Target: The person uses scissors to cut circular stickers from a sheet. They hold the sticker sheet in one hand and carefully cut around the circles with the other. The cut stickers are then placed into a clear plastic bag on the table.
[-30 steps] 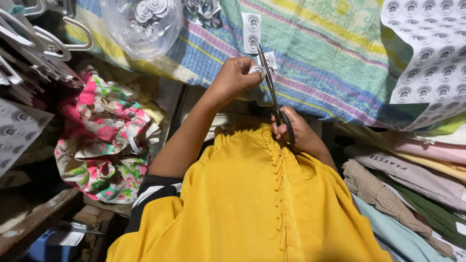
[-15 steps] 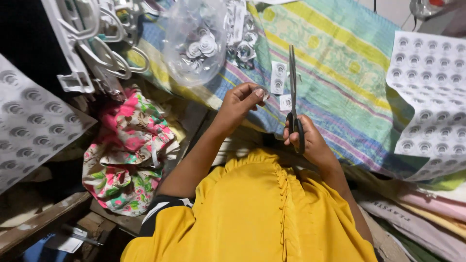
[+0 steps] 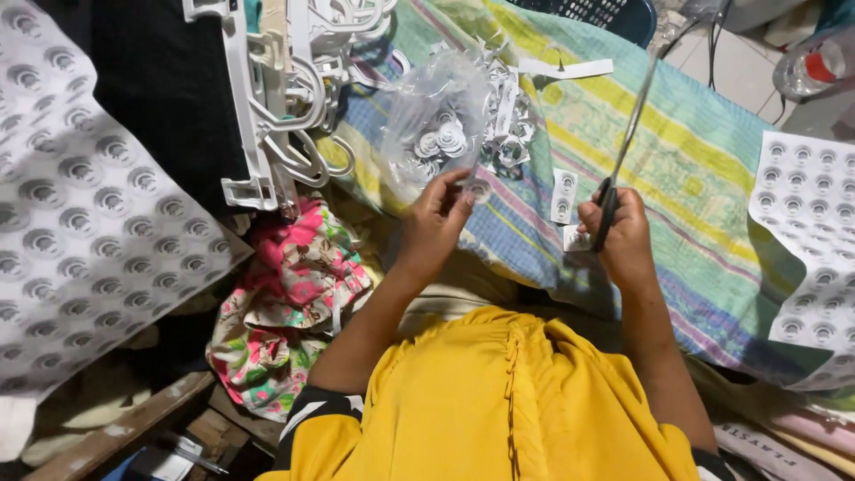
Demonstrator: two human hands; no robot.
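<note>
Pinching a small round tag (image 3: 478, 189): left hand (image 3: 434, 223) | right hand (image 3: 621, 239) gripping scissors (image 3: 623, 151), blades up | striped cloth (image 3: 704, 178) edge near.

- The left hand (image 3: 436, 218) has left the paper strip (image 3: 563, 196) and now pinches a small cut-out round tag (image 3: 479, 190) near the clear bag (image 3: 441, 125).
- The scissors (image 3: 623, 151) in the right hand (image 3: 619, 233) have swung up, blades pointing away.
- The strip now lies loose on the striped cloth (image 3: 677, 169).
</note>
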